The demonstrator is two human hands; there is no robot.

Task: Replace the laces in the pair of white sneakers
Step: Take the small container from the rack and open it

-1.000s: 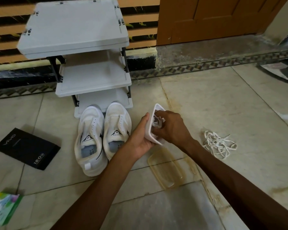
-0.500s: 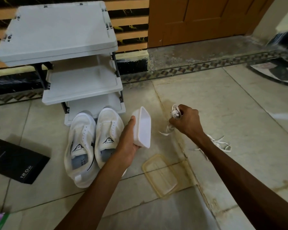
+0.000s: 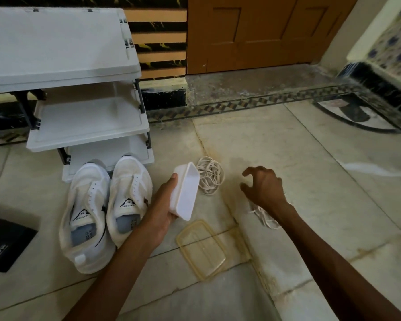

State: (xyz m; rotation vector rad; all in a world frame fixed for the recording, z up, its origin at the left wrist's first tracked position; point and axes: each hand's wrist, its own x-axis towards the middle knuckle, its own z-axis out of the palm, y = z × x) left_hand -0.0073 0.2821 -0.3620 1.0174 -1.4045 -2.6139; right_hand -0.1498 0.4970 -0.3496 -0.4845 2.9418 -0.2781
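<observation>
A white plastic container (image 3: 186, 191) is gripped in the left hand (image 3: 164, 205) and tilted on its side, its opening turned to the right. The right hand (image 3: 264, 187) is held above the tiled floor (image 3: 322, 177), fingers spread and loosely curled, with nothing in it. A coiled white lace (image 3: 210, 176) is laid on the floor just beyond the container. A second tangle of laces (image 3: 265, 220) is partly hidden under the right wrist. The pair of white sneakers (image 3: 107, 205) is set side by side before a white shoe rack (image 3: 79, 66). A clear lid (image 3: 202, 249) is laid near the container.
</observation>
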